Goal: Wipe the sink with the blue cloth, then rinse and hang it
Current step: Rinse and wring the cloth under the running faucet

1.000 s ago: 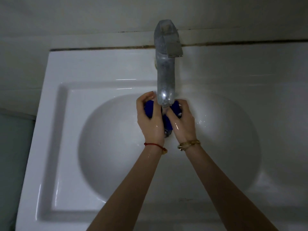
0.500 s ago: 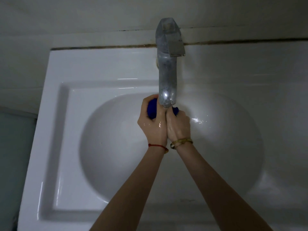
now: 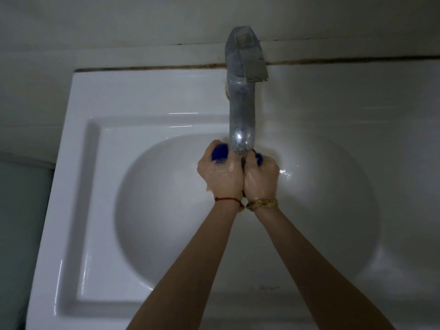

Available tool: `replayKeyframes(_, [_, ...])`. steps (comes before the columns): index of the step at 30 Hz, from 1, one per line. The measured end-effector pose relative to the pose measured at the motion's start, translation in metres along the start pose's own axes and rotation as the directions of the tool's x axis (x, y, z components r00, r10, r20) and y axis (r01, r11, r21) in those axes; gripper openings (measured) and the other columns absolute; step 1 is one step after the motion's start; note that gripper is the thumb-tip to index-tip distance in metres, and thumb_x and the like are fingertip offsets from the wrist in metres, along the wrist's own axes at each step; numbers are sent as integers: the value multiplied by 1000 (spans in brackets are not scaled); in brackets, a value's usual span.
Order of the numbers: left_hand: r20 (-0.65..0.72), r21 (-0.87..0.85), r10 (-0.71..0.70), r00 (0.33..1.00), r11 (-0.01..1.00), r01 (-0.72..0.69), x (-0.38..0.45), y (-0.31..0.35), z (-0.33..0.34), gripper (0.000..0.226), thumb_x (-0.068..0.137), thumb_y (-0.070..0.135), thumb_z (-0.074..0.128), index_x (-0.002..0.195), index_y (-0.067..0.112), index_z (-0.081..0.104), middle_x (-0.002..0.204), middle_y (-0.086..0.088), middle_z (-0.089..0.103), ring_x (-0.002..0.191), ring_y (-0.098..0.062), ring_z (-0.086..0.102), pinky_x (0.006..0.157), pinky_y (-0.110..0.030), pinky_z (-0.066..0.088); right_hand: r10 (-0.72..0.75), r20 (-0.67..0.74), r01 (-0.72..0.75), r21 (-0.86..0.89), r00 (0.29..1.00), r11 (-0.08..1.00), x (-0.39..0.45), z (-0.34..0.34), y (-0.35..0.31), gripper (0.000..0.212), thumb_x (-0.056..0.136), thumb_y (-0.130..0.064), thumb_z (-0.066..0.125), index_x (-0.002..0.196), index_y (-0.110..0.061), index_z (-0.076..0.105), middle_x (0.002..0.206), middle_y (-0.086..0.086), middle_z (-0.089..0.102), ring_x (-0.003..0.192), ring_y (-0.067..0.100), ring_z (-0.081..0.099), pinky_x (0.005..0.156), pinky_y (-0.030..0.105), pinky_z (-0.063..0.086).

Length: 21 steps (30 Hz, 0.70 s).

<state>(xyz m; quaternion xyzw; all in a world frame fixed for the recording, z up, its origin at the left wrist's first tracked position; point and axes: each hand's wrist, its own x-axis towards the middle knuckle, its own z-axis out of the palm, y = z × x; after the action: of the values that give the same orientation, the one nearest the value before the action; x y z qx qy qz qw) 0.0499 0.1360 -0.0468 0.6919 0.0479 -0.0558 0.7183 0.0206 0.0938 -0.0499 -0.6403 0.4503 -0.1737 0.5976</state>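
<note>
Both hands (image 3: 238,172) now pressed together around blue cloth (image 3: 220,152).

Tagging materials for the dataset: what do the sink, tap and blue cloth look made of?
Sink: glazed white ceramic, judging by its glossy streak highlights. Tap: metal, likely chrome-plated, dulled by pale spotting. Blue cloth: soft fabric, bunched between the left hand and right hand; weave too small to tell.
</note>
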Motion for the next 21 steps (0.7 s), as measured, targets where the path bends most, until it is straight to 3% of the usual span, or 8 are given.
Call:
replayKeyframes(2, [-8,47,12,1000,999,-12,3,2,1,25,68,18,61,51,14,44,47,10,44,52,-11,40,49,-24,38,-40,2,40,5,999,999,0,-1,1,63,90,-2,48,33,-26,33,31,-10,34,35,5,32,40,20,27])
replayKeyframes(6, [-54,52,-40,998,998,43,5,1,3,36,73,-7,54,49,12,35,46,4,32,49,-7,29,47,-21,28,-152,28,153,-31,988,988,-2,-3,2,51,89,-6,45,40,-21,36,35,-11,35,37,7,33,40,23,26])
replayKeyframes(9, [-127,53,-132,983,989,139,-4,3,1,42,78,-8,59,53,17,38,49,8,38,51,-5,34,50,-21,35,-220,87,229,-116,972,966,-3,-8,6,45,90,-15,43,45,-19,39,40,-7,38,38,9,37,39,18,25])
replayKeyframes(13, [-74,60,-106,992,992,110,-20,11,-4,26,82,5,73,80,24,55,74,11,60,65,4,55,65,-15,49,-260,216,305,-216,941,927,-8,-23,8,35,101,-26,41,68,-21,49,53,-4,52,46,6,51,44,14,37])
replayKeyframes(17, [-26,90,-70,997,993,72,-26,17,-8,25,84,10,73,88,28,55,82,9,63,72,5,58,68,-11,49,-181,263,233,-182,948,955,-19,-35,-2,30,102,-35,34,104,-12,54,81,1,65,68,6,62,56,14,48])
replayKeyframes(19, [-15,119,-74,997,990,75,-24,22,-10,25,84,8,73,83,27,56,78,8,62,68,5,57,65,-10,48,-116,272,167,-173,955,971,-25,-38,-8,41,99,-48,31,114,-15,52,96,-2,63,81,5,62,66,12,50])
replayKeyframes(21, [-35,135,-100,994,985,104,-21,26,-13,24,83,4,72,80,23,57,74,6,62,63,6,57,61,-8,46,-156,224,207,-227,962,952,-31,-42,-17,58,93,-63,28,125,-19,49,116,-2,56,103,12,57,86,23,52])
